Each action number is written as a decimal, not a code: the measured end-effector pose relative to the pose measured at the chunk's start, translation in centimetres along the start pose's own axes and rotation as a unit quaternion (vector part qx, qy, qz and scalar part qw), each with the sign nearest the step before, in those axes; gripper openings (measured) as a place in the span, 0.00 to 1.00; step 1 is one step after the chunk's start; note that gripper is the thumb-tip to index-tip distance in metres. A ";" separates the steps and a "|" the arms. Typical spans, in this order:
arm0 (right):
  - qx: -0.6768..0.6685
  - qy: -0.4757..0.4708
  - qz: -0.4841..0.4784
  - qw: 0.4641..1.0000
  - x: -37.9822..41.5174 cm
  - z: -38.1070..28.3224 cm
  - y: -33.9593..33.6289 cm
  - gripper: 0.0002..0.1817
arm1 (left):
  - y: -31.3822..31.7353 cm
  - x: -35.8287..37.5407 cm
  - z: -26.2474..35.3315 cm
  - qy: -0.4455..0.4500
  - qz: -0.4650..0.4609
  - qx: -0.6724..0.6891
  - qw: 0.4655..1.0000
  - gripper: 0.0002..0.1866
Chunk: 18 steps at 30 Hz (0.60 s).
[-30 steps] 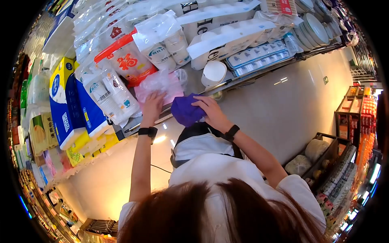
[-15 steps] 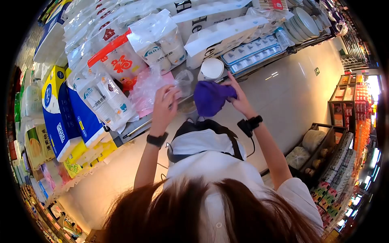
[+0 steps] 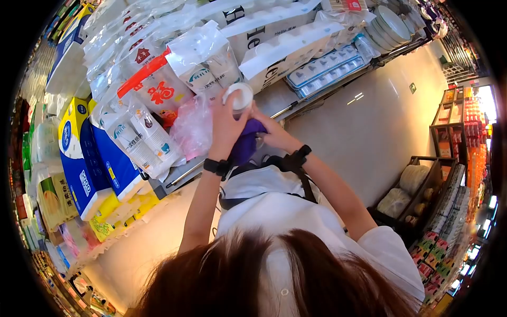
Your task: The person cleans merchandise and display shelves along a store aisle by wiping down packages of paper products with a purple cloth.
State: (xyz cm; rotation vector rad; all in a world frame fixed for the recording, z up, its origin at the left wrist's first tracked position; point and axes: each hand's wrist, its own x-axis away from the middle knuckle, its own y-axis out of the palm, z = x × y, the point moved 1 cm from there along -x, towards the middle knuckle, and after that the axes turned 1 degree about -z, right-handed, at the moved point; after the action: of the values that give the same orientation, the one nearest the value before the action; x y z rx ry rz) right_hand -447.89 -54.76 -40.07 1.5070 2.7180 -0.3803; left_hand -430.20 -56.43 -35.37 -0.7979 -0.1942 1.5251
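Note:
My left hand (image 3: 228, 126) is closed around a white round container (image 3: 240, 98) near the shelf's front edge, its round top facing up. My right hand (image 3: 274, 133) is right beside it, fingertips close to the container's side, with a bunched purple cloth (image 3: 247, 145) in its grip. The cloth hangs below both hands, and part of it is hidden behind my left hand and wrist. Just left of my left hand lies a crumpled pink plastic bag (image 3: 194, 124). Clear packs of paper cups (image 3: 140, 140) stand farther left.
A blue-and-white ice tray pack (image 3: 327, 70) lies on the shelf to the right, with stacked plates (image 3: 391, 26) beyond. Blue-and-yellow tissue packs (image 3: 79, 158) fill the left side. A dark crate (image 3: 409, 187) stands on the floor at right. A metal rail (image 3: 285, 110) edges the shelf.
My left hand has taken hold of the white container, which was standing on the shelf, and it is now farther left. My right hand has moved left with the purple cloth, meeting my left.

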 end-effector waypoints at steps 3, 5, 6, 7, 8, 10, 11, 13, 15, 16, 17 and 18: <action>-0.013 0.023 -0.001 1.000 -0.7 -0.7 0.9 0.30 | -1.0 -0.5 -0.8 0.009 0.020 -0.058 0.998 0.24; 0.011 -0.006 0.010 1.000 -0.8 -0.7 0.5 0.31 | -1.0 -0.6 -0.7 0.014 0.024 -0.057 0.998 0.23; 0.022 -0.019 0.014 0.999 -0.6 -0.7 0.2 0.31 | -1.0 -0.5 -0.6 0.015 0.026 -0.056 0.998 0.23; 0.012 -0.007 0.012 1.000 0.0 -0.7 -0.2 0.32 | -0.9 -0.3 -0.4 0.009 0.020 -0.051 0.998 0.23; 0.002 0.005 0.008 1.000 0.7 -1.3 -1.0 0.32 | -0.6 -0.2 -0.1 0.003 0.016 -0.046 0.999 0.23; 0.026 0.013 0.025 0.999 1.9 -2.6 -2.6 0.34 | -0.1 0.1 0.3 -0.005 0.021 -0.046 0.999 0.22; 0.060 0.008 0.046 0.997 2.5 -3.3 -3.4 0.35 | 0.1 0.2 0.4 -0.006 0.029 -0.052 0.998 0.22; 0.157 -0.013 0.094 0.983 3.2 -4.9 -4.9 0.35 | 0.3 0.2 0.9 0.026 0.053 -0.076 0.995 0.21; 0.214 -0.035 0.131 0.967 3.5 -4.6 -6.0 0.34 | 0.1 0.5 2.1 0.092 0.082 -0.115 0.986 0.20; 0.242 -0.046 0.149 0.958 3.5 -4.4 -6.4 0.34 | 0.5 0.9 2.6 0.108 0.044 -0.089 0.989 0.20; 0.261 -0.042 0.140 0.954 3.4 -3.8 -6.7 0.33 | 1.1 1.4 3.4 0.123 0.007 -0.063 0.990 0.20; 0.278 -0.039 0.129 0.951 3.3 -2.8 -6.9 0.33 | 1.8 2.0 4.1 0.137 -0.030 -0.038 0.989 0.20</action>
State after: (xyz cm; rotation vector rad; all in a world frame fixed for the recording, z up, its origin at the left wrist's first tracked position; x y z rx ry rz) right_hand -455.14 -54.90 -36.35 1.8750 2.4159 -1.2424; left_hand -433.87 -53.47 -34.13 -1.0435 -0.0725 1.3418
